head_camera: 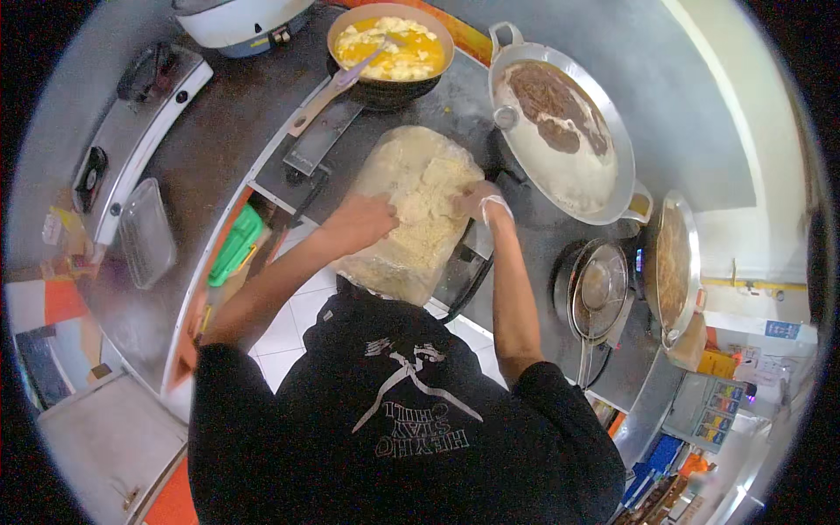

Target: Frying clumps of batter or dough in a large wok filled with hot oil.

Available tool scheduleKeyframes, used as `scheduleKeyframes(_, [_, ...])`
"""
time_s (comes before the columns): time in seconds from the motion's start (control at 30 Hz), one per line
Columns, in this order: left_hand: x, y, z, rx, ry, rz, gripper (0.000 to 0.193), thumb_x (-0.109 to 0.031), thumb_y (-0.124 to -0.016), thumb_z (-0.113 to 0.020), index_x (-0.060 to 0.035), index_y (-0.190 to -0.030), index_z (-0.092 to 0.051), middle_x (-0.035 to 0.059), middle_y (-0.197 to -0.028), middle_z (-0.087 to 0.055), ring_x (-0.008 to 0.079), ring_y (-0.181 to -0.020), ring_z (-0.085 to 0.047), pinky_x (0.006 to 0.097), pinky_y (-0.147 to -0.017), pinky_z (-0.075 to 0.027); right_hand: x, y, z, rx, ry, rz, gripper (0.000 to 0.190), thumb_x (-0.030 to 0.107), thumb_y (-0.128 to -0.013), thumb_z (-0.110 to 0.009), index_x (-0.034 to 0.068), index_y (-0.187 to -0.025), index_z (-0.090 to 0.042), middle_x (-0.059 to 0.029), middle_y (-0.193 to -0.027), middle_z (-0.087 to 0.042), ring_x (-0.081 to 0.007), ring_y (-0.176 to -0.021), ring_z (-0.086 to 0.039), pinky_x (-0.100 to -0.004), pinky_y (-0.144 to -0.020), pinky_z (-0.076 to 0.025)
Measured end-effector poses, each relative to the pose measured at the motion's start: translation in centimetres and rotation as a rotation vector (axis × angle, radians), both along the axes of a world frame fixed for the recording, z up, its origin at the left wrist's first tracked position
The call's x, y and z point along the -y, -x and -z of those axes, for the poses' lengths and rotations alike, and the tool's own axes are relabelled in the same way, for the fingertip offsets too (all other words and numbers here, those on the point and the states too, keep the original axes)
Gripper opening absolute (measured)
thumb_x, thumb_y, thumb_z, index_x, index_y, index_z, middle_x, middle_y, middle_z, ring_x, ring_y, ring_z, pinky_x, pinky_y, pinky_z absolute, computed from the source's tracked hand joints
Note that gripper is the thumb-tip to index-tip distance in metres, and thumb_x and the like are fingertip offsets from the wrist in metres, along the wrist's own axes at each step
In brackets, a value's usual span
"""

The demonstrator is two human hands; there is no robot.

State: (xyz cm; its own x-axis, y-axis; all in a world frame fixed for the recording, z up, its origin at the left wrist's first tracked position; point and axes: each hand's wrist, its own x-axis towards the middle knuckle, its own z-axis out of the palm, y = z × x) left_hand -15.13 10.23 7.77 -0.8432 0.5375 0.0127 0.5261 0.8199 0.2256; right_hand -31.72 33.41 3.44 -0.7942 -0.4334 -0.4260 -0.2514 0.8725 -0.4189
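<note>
A large clear plastic bag (387, 157) of pale, crumbly food (436, 190) lies between my hands. Its near end reaches past the counter edge to the front of my black shirt. My left hand (364, 222) grips the bag's left side with curled fingers. At its upper right side, my right hand (474, 199) has its fingers closed on the bag, and the fingertips are partly hidden. A whitish, thin band or film (495, 205) circles the right wrist.
Beyond the bag, a pan (449, 49) holds yellow liquid with pale lumps and a spatula (364, 65). To the right stand a large two-handled metal pan (627, 167) of foamy brown food, a wire strainer (598, 289) and another wide pan (672, 262). A clear plastic tray (147, 233) lies left.
</note>
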Motion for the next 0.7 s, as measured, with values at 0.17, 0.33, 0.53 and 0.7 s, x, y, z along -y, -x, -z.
scheduleKeyframes(0.17, [0.0,-1.0,0.6,0.074,-0.055,-0.097,0.017,-0.02,-0.077,-0.06,-0.0051,-0.086,-0.061,0.007,-0.091,-0.058,0.025,-0.095,-0.054,0.0365,-0.076,-0.048,1.5,-1.8,3.0,0.12,0.178,0.099,0.069,0.047,-0.062,-0.075,-0.002,-0.108,-0.06,-0.0134,-0.091,-0.067,-0.0185,-0.076,-0.062,-0.0325,-0.071,-0.049])
scheduleKeyframes(0.33, [-1.0,-2.3,-0.6,0.011,-0.224,-0.159,0.025,-0.026,-0.079,-0.062,-0.0051,-0.092,-0.061,0.009,-0.098,-0.058,0.0265,-0.099,-0.054,0.0372,-0.08,-0.046,-1.1,-0.3,6.8,0.118,0.137,-0.001,0.059,0.043,-0.053,-0.079,0.001,-0.092,-0.067,-0.0152,-0.086,-0.067,-0.0207,-0.074,-0.063,-0.0324,-0.069,-0.05])
scheduleKeyframes(0.53, [2.2,-8.5,-0.5,0.009,-0.491,-0.609,0.031,-0.032,-0.078,-0.065,-0.0055,-0.094,-0.063,0.0136,-0.102,-0.061,0.0301,-0.096,-0.057,0.0377,-0.086,-0.044,1.9,-5.4,-5.6,-0.115,0.091,0.273,0.047,0.037,-0.055,-0.076,0.001,-0.084,-0.067,-0.0164,-0.079,-0.065,-0.024,-0.07,-0.062,-0.0337,-0.065,-0.049])
scheduleKeyframes(0.7, [6.2,-18.3,6.4,0.038,-0.338,-0.919,0.031,-0.032,-0.082,-0.062,-0.0039,-0.094,-0.062,0.0129,-0.097,-0.062,0.0313,-0.088,-0.058,0.041,-0.079,-0.046,1.2,-4.8,-16.1,-0.132,-0.038,0.08,0.045,0.034,-0.057,-0.076,0.0,-0.084,-0.066,-0.0147,-0.076,-0.064,-0.0213,-0.07,-0.062,-0.034,-0.062,-0.048])
